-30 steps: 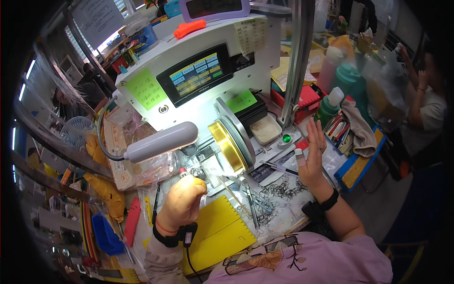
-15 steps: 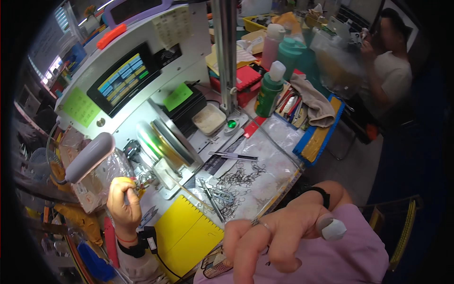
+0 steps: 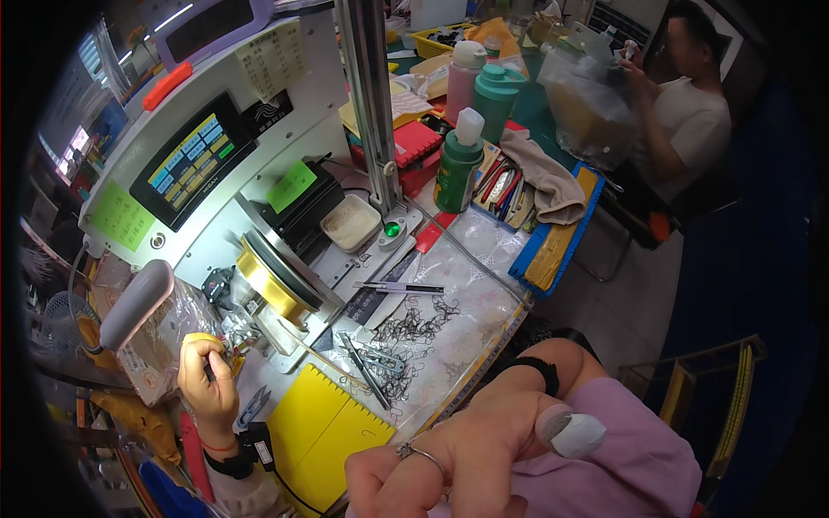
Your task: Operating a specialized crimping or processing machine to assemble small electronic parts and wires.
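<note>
My left hand point(image 3: 209, 384) is raised beside the machine, left of the yellow notebook point(image 3: 319, 432). Its fingers are closed in a pinch, with yellow at the tip; what they hold, if anything, is too small to make out. Just beyond it are the machine's small metal fittings and a gold-rimmed wheel point(image 3: 269, 281). Large and close in the lower middle is my right hand point(image 3: 466, 440), bent back toward me. Its fingers are apart, partly cut off by the lower edge, and nothing shows in them. A whitish cover point(image 3: 577, 434) wraps one fingertip.
Many small dark wire hooks point(image 3: 414, 332) lie on the table near tweezers point(image 3: 364, 371) and a craft knife point(image 3: 401, 287). A lamp head point(image 3: 136, 302) overhangs the left side. Bottles, including a green one point(image 3: 458, 168), stand at the back. Another person point(image 3: 686, 112) sits far right.
The view has shifted, so the bench appears further left. My right hand has come lower and closer, its fingertips leaving the frame. The wheel's rim shows sharper gold. My left hand keeps its pinch.
</note>
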The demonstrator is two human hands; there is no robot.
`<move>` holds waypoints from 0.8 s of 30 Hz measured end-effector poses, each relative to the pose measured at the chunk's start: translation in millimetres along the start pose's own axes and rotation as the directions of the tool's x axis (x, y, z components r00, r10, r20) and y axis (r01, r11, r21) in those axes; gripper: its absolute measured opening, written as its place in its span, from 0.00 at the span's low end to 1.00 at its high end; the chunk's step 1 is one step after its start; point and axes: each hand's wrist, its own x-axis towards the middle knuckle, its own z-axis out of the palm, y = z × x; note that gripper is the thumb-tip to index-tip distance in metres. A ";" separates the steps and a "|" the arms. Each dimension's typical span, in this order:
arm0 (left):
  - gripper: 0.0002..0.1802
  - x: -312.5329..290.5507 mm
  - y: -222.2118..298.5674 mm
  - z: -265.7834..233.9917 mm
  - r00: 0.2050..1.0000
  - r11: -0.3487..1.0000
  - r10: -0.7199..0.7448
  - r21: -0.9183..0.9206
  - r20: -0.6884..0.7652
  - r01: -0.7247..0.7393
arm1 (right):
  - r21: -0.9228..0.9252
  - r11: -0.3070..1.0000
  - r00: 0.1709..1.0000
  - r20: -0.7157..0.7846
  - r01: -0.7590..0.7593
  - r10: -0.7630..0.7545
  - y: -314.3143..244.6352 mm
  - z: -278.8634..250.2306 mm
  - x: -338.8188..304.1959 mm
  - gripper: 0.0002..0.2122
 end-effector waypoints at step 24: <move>0.04 5.6 14.8 12.5 0.996 0.988 -0.013 0.150 -0.083 0.025 | -0.355 0.933 0.997 -0.064 -0.058 0.038 -10.5 -24.3 -19.8 0.31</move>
